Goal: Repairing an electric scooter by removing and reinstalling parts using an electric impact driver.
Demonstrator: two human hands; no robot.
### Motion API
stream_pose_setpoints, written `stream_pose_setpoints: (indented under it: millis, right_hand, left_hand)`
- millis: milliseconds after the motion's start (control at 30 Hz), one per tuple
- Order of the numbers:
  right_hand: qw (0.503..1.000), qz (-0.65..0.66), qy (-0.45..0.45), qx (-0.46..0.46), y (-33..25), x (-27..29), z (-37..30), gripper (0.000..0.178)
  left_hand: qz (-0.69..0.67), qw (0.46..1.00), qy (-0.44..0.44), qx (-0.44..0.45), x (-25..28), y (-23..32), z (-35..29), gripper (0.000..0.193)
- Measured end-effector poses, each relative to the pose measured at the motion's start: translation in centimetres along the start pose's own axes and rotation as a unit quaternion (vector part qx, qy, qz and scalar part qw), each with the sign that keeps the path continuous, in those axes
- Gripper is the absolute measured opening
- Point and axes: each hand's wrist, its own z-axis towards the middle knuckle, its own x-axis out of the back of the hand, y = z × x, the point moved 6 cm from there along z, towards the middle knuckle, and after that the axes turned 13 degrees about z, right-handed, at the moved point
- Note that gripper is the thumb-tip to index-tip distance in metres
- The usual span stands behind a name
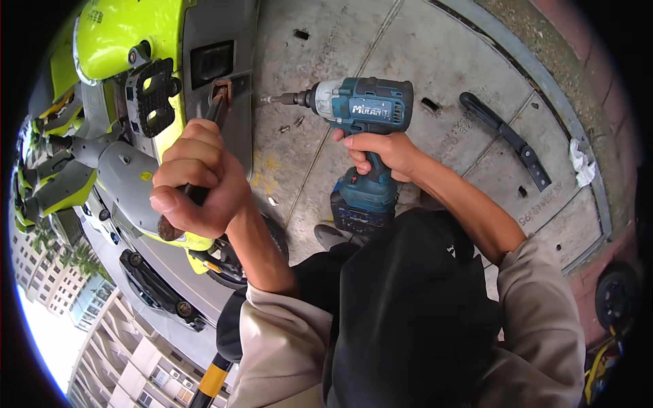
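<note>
My left hand point(204, 178) is closed around a dark bar-like hand tool point(216, 107). The tool's rusty-coloured head lies against the grey side panel point(212, 34) of a yellow-green and grey electric bike point(129, 30); its exact kind is hard to make out. In my right hand point(384, 151) is a teal cordless impact driver point(377, 102), gripped by its handle. Its socket bit point(286, 98) points left toward the panel, apart from it. Below the bit, a few small screws point(284, 128) lie on the concrete.
A black curved strip with holes point(507, 139) lies on the paving to the right, near a crumpled white tissue point(581, 163) by the kerb. A black pedal point(151, 98) juts from the bike. More bikes point(54, 177) and a dark car point(160, 289) are at left.
</note>
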Motion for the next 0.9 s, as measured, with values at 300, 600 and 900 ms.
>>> stream_pose_setpoints:
  millis: [300,600,900]
  right_hand:
    - [0.955,-0.215,0.194,-0.063,2.3,3.5,-1.8,0.018]
    - [0.977,-0.124,0.170,0.020,-2.1,1.7,-4.2,0.023]
    - [0.929,-0.115,0.218,0.277,-12.7,-1.8,-15.4,0.028]
  left_hand:
    - [0.035,0.998,-0.008,-0.046,2.3,3.8,-1.3,0.041]
    - [0.090,0.984,-0.155,0.014,1.0,3.4,-3.2,0.033]
    - [0.144,0.846,-0.513,0.003,-13.2,-3.4,-6.0,0.026]
